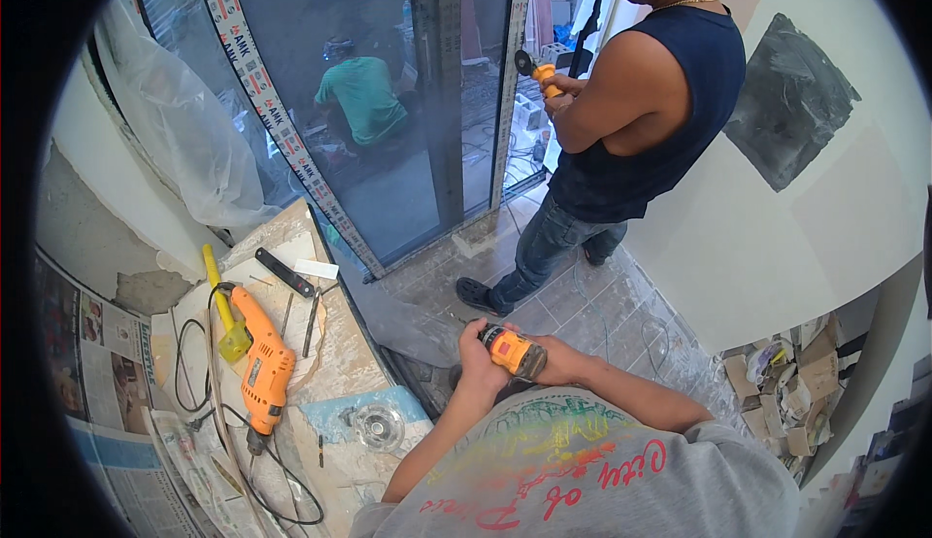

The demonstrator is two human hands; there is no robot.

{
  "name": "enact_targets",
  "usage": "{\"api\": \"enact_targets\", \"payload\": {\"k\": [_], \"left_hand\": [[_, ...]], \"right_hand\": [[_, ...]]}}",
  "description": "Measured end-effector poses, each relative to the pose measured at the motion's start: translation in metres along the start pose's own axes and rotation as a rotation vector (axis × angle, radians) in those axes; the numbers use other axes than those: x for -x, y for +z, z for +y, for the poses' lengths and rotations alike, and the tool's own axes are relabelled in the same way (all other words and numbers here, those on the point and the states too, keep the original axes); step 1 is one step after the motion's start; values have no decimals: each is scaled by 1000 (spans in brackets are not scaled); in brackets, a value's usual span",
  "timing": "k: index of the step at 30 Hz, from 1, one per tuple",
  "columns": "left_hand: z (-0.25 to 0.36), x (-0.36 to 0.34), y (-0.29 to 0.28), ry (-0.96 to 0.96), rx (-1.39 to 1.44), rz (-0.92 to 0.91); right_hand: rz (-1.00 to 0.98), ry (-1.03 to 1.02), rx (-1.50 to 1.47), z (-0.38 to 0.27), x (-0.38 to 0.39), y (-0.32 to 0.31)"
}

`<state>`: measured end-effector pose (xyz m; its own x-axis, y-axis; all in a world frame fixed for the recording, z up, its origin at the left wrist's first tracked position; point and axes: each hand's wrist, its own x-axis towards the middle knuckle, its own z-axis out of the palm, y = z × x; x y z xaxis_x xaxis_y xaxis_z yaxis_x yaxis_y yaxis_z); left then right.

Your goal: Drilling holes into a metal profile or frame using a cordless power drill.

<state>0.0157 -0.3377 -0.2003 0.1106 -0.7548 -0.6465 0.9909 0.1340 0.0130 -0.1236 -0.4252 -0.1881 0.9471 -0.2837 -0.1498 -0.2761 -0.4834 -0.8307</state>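
In front of my shirt I hold an orange and black cordless drill [515, 352] with both hands. My left hand [480, 353] wraps round its front end, near a thin bit pointing away from me. My right hand [558, 357] closes round the rear part; the handle is hidden. On the dusty work table [364, 363] to my left lies an orange corded drill [267, 363] with its black cable coiled about it. Near it are a hammer with a yellow handle [212, 266], a black folding tool [284, 272], loose drill bits [311, 326] and a clear round disc [379, 427].
A co-worker [650, 101] stands ahead, holding a yellow angle grinder [540, 72] beside a taped glass door frame [282, 150]. Behind the glass another person [364, 101] crouches. Cables [607, 315] trail over the tiled floor [573, 305]. Torn cardboard [791, 383] is piled at right.
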Motion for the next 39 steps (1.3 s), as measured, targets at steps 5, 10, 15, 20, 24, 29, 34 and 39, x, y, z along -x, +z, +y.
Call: {"api": "enact_targets", "payload": {"k": [5, 10, 15, 20, 24, 29, 34, 39], "left_hand": [[0, 3, 3, 18, -11, 39], [-1, 2, 1, 17, 4, 22], [-1, 3, 3, 18, 6, 34], [-1, 2, 1, 14, 5, 27], [-2, 3, 2, 22, 0, 32], [-2, 4, 3, 26, 6, 34], [-1, 2, 0, 24, -5, 7], [-1, 3, 1, 32, -26, 12]], "right_hand": [[-27, -3, 59, -3, -1, -2], [7, -34, 42, 2, 0, 1], [8, -42, 11, 6, 0, 2], [5, -22, -6, 6, 0, 3], [-21, -13, -5, 3, 1, 1], [-17, -10, -35, 2, 1, 0], [-11, -32, 4, 10, -1, 4], [-6, -49, 28, 8, 0, 3]]}}
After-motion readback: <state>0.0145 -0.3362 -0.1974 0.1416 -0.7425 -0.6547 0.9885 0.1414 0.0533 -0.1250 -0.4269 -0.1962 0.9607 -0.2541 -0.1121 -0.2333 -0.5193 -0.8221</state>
